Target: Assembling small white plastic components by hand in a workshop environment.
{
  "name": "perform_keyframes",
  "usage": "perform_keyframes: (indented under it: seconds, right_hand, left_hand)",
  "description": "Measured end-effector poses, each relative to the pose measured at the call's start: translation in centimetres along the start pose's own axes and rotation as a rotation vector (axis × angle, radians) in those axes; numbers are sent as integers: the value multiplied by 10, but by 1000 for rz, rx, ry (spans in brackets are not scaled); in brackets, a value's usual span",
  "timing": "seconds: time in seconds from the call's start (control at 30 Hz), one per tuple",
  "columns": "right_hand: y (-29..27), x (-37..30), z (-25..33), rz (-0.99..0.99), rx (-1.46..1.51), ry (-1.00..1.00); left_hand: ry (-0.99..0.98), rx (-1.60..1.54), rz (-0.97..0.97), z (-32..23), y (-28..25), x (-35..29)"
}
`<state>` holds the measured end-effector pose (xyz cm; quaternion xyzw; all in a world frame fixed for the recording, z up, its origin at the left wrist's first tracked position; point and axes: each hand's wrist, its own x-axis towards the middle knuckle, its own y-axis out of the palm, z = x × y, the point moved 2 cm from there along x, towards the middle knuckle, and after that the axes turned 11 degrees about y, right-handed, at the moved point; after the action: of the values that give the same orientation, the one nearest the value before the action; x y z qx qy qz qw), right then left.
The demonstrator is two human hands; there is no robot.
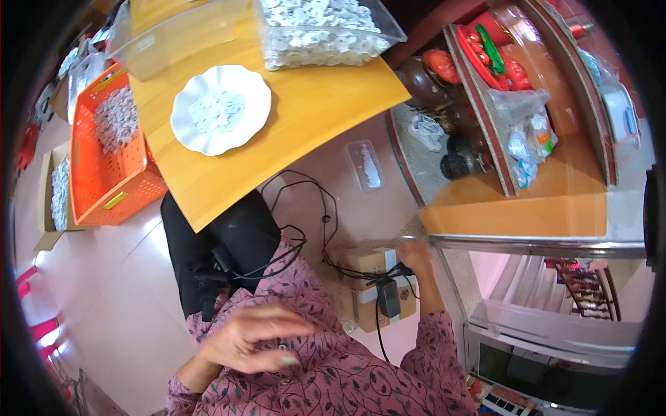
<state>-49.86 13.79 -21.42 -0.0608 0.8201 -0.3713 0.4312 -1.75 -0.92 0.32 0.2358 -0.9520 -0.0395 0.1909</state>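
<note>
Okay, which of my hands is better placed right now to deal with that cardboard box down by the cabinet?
Right. Your right hand already rests on the cardboard box beside the cabinet; your left hand is held near your chest, away from it.

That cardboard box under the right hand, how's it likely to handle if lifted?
The cardboard box looks stiff-sided and probably light. Black cables and an adapter drape over it, so it would likely snag. The right hand touches only its top edge, so it may tip.
</note>
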Motion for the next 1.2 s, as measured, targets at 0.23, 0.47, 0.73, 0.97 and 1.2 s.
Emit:
perform_keyframes:
  seconds: [0.23, 0.47, 0.73, 0.97, 1.2]
  right_hand:
    - [19, -24, -34, -260, 275, 258]
    - [25, -22, -20, -307, 298, 267]
    - [24, -14, -32, -138, 124, 330]
    - [-51, -56, 27, -358, 71, 170]
    - [-180, -210, 209, -354, 756, -781]
  left_hand:
    - [6, 96, -715, 4, -47, -49]
    - [-170, 172, -1357, 18, -80, -110]
    - [-273, 200, -1389, 37, -85, -130]
    - [-402, 452, -1200, 55, -66, -130]
    - [-633, 868, -753, 35, -38, -107]
